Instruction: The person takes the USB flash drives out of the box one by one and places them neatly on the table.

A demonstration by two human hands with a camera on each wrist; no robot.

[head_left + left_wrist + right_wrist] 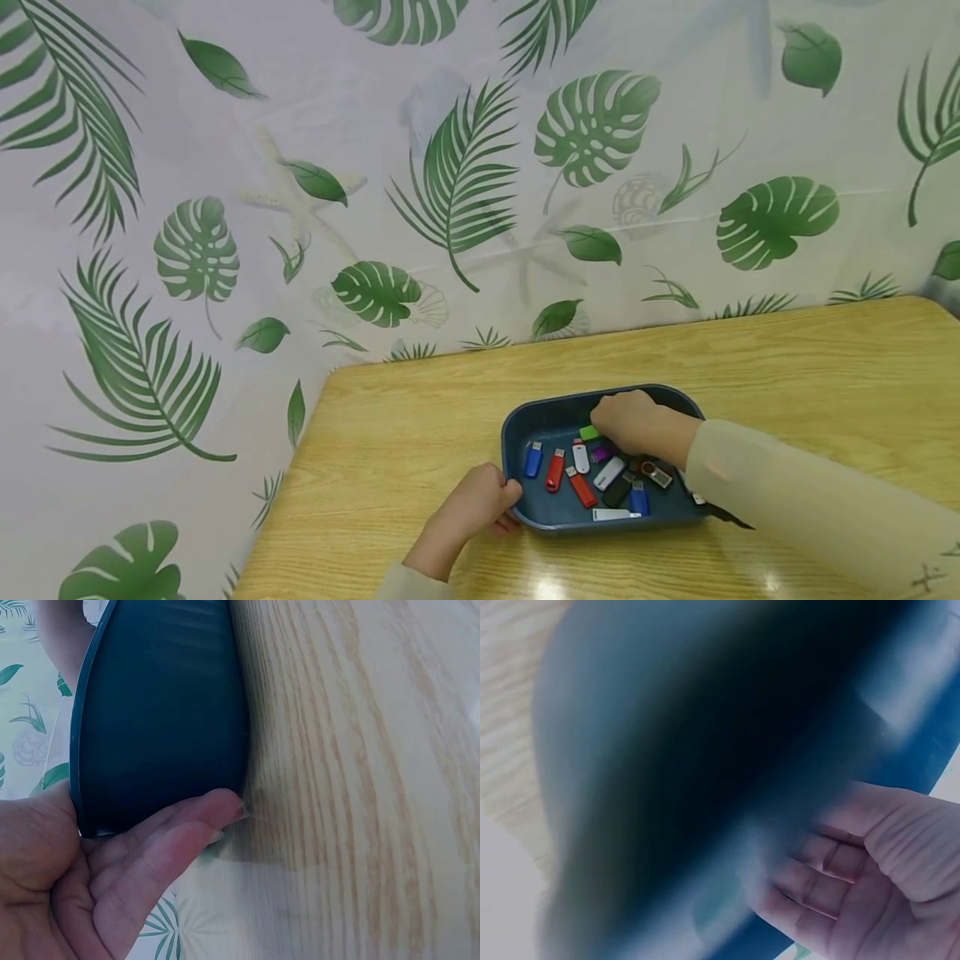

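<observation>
A dark blue tray with rounded corners stands on the wooden table, with several USB sticks lying loose in it. My left hand grips its near left corner, thumb at the rim. In the left wrist view, the fingers lie along the tray's outer wall. My right hand reaches into the far right part, beside a green USB stick. Its fingers look bent in the right wrist view, but their tips are hidden, so I cannot tell what they hold.
Left of the right hand lie a blue stick, a red stick and a purple one. A white stick lies along the near wall. Behind the table hangs a leaf-patterned cloth.
</observation>
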